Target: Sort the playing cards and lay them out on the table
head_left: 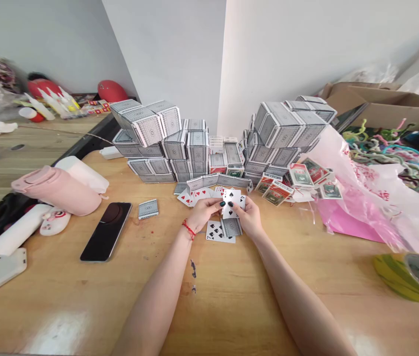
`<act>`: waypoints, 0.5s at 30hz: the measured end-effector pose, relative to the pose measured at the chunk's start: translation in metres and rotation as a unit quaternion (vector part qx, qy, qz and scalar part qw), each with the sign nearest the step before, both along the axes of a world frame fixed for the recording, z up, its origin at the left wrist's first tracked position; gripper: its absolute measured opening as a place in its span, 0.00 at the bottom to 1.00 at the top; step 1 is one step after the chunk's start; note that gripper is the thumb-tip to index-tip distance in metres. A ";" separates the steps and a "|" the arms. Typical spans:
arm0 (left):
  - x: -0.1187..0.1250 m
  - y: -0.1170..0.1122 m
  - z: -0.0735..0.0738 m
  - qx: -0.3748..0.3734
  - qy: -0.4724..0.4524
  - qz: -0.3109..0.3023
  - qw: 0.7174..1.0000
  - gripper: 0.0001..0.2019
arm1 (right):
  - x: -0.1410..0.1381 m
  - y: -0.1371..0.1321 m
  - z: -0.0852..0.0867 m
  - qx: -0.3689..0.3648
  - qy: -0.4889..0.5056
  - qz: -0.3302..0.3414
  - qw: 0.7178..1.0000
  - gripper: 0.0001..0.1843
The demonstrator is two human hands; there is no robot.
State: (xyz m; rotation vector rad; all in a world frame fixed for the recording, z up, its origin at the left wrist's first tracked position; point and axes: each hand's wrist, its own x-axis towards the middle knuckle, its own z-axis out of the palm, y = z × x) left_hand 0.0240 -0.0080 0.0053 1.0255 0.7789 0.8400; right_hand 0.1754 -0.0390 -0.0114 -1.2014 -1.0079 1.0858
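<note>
Both my hands meet at the middle of the wooden table (83, 296). My left hand (205, 211), a red string on its wrist, and my right hand (249, 217) pinch a small fan of playing cards (232, 202) between them, a spade card facing up. Under the hands lie a face-up seven of spades (214, 232) and a face-down card pile (231, 227). More face-up cards (194, 197) are spread just beyond my left hand. Stacks of grey card packs (164, 143) rise behind.
A second stack of grey packs (287, 133) and loose red and green card boxes (298, 183) are at right, beside pink plastic bags (357, 198). A black phone (107, 231), a single deck (148, 208), a pink bottle (57, 190) lie left. Green tape rolls (413, 277) sit far right.
</note>
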 end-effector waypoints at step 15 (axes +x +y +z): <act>0.012 -0.004 -0.002 0.081 0.109 0.131 0.982 0.13 | -0.001 0.000 -0.005 0.010 -0.048 -0.010 0.999 0.19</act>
